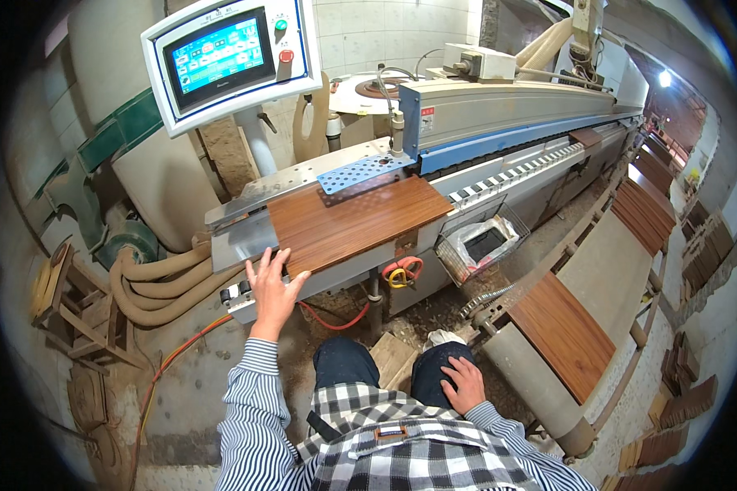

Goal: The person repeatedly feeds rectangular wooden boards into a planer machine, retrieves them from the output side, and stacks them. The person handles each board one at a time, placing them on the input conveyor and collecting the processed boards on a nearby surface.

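A brown wood-grain board (356,222) lies flat on the infeed table of a long edge banding machine (516,123). Its far edge sits under a blue perforated plate (364,173). My left hand (274,286) is at the board's near left corner, fingers spread, with the fingertips at the edge; whether they press on it I cannot tell. On my right knee rests my right hand (464,383), fingers loosely spread and holding nothing. A second wood-grain board (563,335) lies on the conveyor belt (602,266) to my right.
A control panel (231,61) with a lit screen stands at the upper left. Scissors (403,272) hang on the machine's front beside a lined wire basket (483,245). Hoses (160,282) and a wooden stool (78,307) are at left. More boards (640,213) are stacked farther along the conveyor.
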A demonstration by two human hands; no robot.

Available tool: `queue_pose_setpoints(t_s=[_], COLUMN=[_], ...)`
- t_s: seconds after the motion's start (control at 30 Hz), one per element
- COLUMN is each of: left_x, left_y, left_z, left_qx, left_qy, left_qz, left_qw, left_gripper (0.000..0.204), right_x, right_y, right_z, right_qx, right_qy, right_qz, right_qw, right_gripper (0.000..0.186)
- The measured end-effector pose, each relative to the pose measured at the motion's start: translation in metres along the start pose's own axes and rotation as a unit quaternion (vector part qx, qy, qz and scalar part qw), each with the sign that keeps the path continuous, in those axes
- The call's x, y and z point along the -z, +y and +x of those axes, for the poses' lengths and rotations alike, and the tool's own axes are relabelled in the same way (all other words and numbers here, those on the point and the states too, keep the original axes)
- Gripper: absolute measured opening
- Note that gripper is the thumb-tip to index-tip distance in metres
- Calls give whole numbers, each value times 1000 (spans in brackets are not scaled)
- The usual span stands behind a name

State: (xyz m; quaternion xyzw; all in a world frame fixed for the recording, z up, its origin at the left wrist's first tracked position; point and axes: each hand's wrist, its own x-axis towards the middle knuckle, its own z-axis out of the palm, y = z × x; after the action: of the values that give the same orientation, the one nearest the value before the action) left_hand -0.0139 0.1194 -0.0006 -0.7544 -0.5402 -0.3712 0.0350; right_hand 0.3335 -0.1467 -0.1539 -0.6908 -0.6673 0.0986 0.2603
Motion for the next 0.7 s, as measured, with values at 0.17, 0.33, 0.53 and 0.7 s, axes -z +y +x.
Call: queue_pose_setpoints(t_s=[0.17, 0.33, 0.53, 0.7], left_x=[-30, -40, -38, -41], left_y=[14, 20, 24, 22], left_z=[7, 5, 5, 4], left_qx=[-51, -82, -86, -86], left_qy=[-10, -3, -7, 4], left_qz=[-20, 25, 26, 33], left_qw=[998, 996, 996, 996], left_gripper=[57, 55, 56, 55], right_x=[3, 42, 64, 48], right_y=[28, 108, 164, 157], right_z=[15, 71, 92, 59], right_qx=[-25, -53, -74, -56], right_qy=[71, 140, 14, 59], right_qz=[100, -104, -266, -251], right_qw=[992, 983, 961, 964], right_gripper=[30, 38, 54, 53])
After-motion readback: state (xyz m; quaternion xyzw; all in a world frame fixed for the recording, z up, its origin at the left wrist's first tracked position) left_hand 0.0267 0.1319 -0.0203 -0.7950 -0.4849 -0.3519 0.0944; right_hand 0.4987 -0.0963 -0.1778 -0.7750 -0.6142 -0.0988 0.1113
